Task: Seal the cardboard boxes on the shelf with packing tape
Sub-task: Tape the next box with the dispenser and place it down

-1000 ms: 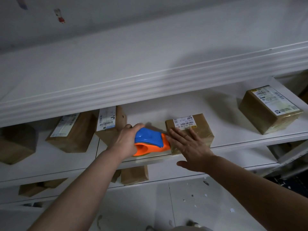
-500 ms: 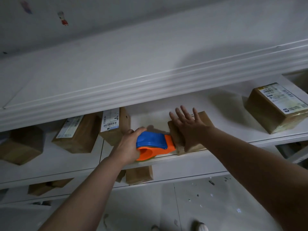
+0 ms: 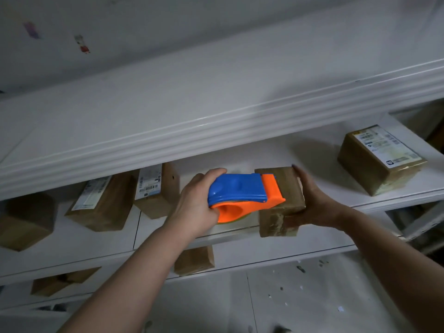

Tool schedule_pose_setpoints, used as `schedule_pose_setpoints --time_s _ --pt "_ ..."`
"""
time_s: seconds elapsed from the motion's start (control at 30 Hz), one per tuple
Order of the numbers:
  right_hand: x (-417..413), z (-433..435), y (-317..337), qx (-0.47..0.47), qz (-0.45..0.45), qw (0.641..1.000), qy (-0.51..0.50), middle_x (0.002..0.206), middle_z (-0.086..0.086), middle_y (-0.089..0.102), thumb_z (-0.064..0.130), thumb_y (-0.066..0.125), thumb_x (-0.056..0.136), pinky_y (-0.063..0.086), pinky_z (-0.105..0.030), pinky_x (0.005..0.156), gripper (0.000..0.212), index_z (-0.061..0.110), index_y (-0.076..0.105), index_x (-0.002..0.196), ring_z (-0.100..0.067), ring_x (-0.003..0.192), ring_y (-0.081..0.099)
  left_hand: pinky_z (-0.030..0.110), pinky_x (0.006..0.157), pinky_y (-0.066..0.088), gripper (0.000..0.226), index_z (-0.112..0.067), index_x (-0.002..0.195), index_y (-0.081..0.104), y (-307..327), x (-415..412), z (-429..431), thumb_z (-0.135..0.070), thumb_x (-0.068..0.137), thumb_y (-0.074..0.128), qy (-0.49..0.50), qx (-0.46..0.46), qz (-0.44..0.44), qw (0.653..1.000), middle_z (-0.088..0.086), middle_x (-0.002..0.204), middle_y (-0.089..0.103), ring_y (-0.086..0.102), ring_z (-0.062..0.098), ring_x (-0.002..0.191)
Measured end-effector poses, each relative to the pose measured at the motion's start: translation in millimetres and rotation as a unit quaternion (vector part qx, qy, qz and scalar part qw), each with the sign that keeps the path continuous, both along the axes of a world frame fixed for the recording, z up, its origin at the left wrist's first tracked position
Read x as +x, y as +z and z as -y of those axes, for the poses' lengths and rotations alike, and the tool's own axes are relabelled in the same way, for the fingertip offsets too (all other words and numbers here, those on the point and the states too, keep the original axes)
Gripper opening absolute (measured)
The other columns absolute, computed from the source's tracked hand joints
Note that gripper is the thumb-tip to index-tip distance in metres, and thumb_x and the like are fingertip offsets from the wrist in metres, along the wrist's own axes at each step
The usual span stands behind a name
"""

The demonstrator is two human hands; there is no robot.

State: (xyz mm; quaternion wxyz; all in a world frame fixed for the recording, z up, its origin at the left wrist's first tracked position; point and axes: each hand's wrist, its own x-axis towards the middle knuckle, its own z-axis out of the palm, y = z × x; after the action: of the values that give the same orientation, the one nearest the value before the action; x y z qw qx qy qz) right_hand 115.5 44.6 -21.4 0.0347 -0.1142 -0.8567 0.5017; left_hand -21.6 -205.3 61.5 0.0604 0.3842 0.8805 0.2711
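Note:
A blue and orange tape dispenser is gripped in my left hand, its orange nose resting against a small cardboard box. That box sits tilted at the front edge of the white shelf, its taped front face overhanging the edge. My right hand holds the box from its right side, fingers curled round the far corner. The label that was on top is out of sight.
A labelled box stands at the right of the same shelf. To the left stand two labelled boxes and a plain one. More boxes lie on the lower shelf. A thick shelf board overhangs above.
My right hand moved from the box's top to its right side and turned the box, so the label is gone from view. The dispenser rose and its nose met the box.

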Motion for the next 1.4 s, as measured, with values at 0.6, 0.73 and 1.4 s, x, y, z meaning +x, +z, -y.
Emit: schedule_pose_setpoints --time_s 0.6,0.73,1.4 --pt "-14.2 9.8 28.3 0.362 0.075 0.929 0.027 0.159 0.001 0.003 0.048 0.082 0.062 0.017 -0.039 0.119 0.13 0.021 -0.007 0.152 -0.02 0.146 0.008 0.022 0.088 0.038 0.082 -0.033 0.139 0.045 3.0 -37.6 36.3 0.005 0.069 0.065 0.004 -0.104 -0.029 0.994 -0.002 0.126 0.054 0.055 0.018 0.112" --pt "-7.1 10.2 35.6 0.402 0.113 0.907 0.052 0.159 0.0 -0.022 0.049 0.075 0.072 -0.004 -0.045 0.119 0.127 0.02 -0.022 0.149 -0.017 0.144 -0.022 0.029 0.084 0.047 0.079 -0.035 0.135 0.047 -21.2 -25.3 14.4 0.004 0.068 0.064 -0.015 -0.08 0.012 0.997 -0.001 0.11 0.054 0.057 0.018 0.099" --pt "-40.2 22.9 27.1 0.225 -0.007 0.974 0.02 0.151 -0.008 0.016 0.032 0.088 0.057 0.024 -0.039 0.115 0.132 0.014 0.0 0.153 -0.024 0.139 0.019 0.023 0.083 0.039 0.078 -0.031 0.139 0.046 -4.5 -30.3 20.1 0.001 0.07 0.065 0.014 -0.059 -0.043 0.997 0.002 0.121 0.055 0.056 0.02 0.106"
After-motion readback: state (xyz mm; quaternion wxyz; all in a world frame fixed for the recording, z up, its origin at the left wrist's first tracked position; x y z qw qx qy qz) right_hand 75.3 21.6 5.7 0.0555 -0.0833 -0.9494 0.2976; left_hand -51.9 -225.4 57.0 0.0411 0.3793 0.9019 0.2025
